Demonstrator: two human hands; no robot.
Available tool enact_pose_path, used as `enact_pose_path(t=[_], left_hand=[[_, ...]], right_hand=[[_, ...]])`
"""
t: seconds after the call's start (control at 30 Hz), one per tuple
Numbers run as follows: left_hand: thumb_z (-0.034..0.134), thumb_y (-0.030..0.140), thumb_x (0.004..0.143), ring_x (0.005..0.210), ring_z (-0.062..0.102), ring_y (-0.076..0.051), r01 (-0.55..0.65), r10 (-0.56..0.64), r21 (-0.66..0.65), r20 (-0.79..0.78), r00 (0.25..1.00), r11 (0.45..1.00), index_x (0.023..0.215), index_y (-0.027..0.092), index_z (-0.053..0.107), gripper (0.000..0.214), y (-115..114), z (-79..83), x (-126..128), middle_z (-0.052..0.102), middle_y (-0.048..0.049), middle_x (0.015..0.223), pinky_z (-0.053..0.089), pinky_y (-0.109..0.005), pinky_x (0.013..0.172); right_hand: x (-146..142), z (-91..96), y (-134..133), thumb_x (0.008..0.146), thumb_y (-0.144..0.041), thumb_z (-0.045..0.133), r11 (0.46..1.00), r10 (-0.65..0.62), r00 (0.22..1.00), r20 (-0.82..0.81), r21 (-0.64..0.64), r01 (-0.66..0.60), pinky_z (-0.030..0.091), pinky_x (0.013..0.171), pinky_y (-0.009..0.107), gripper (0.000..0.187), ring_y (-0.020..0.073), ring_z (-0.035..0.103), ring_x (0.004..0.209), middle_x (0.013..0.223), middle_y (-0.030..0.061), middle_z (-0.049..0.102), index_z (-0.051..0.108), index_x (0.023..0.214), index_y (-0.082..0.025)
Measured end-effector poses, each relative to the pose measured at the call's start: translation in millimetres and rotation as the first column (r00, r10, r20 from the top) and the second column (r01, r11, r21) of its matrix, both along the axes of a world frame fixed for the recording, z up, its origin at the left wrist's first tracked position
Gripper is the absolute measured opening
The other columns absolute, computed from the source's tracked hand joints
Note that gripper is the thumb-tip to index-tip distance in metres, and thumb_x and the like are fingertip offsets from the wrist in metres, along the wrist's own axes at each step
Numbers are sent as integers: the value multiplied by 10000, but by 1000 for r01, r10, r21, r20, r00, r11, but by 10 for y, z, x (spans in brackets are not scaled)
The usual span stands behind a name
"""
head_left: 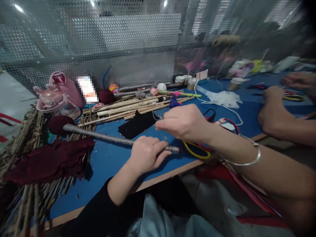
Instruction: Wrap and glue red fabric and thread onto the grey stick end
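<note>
My left hand [147, 154] is closed round a grey wrapped stick [106, 135] close to its near end, which has a small dark red tip. At the stick's far end is a dark red ball [57, 125]. Just above and to the right, my right hand [184, 122] is pinched, its fingertips over the stick; what they hold, if anything, I cannot make out. A piece of black cloth [135, 125] lies behind the hands. Below my right wrist shows a yellow loop handle [199, 154], partly hidden.
Bundles of twigs [34, 197] and dark red cloth [54, 159] cover the left side. Behind lie pale wooden sticks [128, 107], a pink container [51, 105] and a white plastic bag [223, 98]. Another person's hand [273, 102] rests at the right. A perforated metal screen [118, 36] borders the back.
</note>
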State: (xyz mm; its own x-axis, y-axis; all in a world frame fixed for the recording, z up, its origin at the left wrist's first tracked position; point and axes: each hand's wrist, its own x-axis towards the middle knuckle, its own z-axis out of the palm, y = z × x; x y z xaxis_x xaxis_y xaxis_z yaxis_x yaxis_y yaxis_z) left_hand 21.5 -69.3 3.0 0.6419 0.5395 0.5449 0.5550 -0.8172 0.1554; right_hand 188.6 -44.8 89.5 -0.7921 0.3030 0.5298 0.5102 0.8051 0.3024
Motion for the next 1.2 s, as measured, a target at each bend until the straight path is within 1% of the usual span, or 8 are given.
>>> enact_pose_path(t=[0.2, 0.4, 0.5, 0.57, 0.73, 0.93, 1.03, 1.2], left_hand=[[435, 445, 840, 642, 532, -145, -5, 5, -13, 23, 1000, 1000, 924, 193, 611, 318, 27, 51, -29, 575, -4, 665, 301, -293, 569], [482, 417, 824, 626, 520, -140, -45, 39, 74, 81, 996, 996, 898, 202, 602, 258, 40, 59, -80, 588, -1, 665, 287, -296, 579], [487, 417, 821, 629, 516, -147, -100, 90, 102, 103, 991, 990, 888, 208, 608, 250, 79, 53, -99, 595, -10, 664, 293, -299, 595], [472, 424, 829, 633, 518, -150, -122, 114, 100, 82, 990, 987, 890, 212, 611, 261, 129, 43, -99, 594, -14, 662, 296, -300, 595], [380, 447, 868, 655, 541, -153, -100, 103, 30, -116, 988, 994, 910, 224, 611, 324, 271, 8, -82, 608, -16, 701, 300, -292, 573], [365, 440, 874, 676, 552, -158, -50, 47, -10, -211, 976, 999, 902, 221, 602, 324, 278, -56, -80, 611, -11, 712, 317, -282, 574], [374, 455, 866, 652, 544, -157, -78, 81, 25, -174, 981, 997, 886, 216, 610, 337, 256, -74, -107, 600, -16, 686, 317, -278, 571], [405, 464, 849, 623, 528, -150, -94, 103, 87, -105, 989, 992, 879, 216, 626, 333, 235, -124, -158, 589, -21, 652, 321, -269, 576]], right_hand=[[279, -255, 175, 849, -301, 502, 941, -255, 935, -249, -287, 180, 372, 574, 213, 219, 112, 577, 628, 674, 13, 651, 681, 811, -180], [353, -716, 0, 806, -271, 558, 789, -507, 739, -444, -584, 191, 442, 653, 225, 164, 146, 632, 700, 777, 34, 702, 685, 784, -171], [208, -996, -250, 815, -205, 515, 741, -507, 784, -358, -645, 185, 427, 604, 227, 177, 150, 623, 665, 746, 39, 697, 684, 768, -177], [79, -1110, -456, 826, -195, 484, 799, -435, 835, -336, -572, 186, 392, 565, 233, 212, 146, 595, 610, 673, 41, 672, 683, 755, -180], [-12, -944, -680, 861, -205, 437, 855, -325, 894, -309, -499, 139, 357, 565, 238, 246, 130, 548, 583, 614, 32, 626, 672, 794, -176], [206, -667, -223, 849, -237, 471, 850, -293, 894, -338, -520, 82, 375, 627, 244, 222, 143, 577, 683, 732, 35, 670, 684, 812, -191], [199, -774, 12, 814, -256, 514, 756, -369, 806, -462, -653, -29, 401, 669, 238, 198, 142, 584, 708, 750, 33, 673, 686, 760, -174], [69, -1072, 115, 703, -309, 596, 413, -581, 643, -499, -861, -296, 397, 571, 234, 188, 119, 516, 565, 595, 2, 610, 668, 698, -136]])
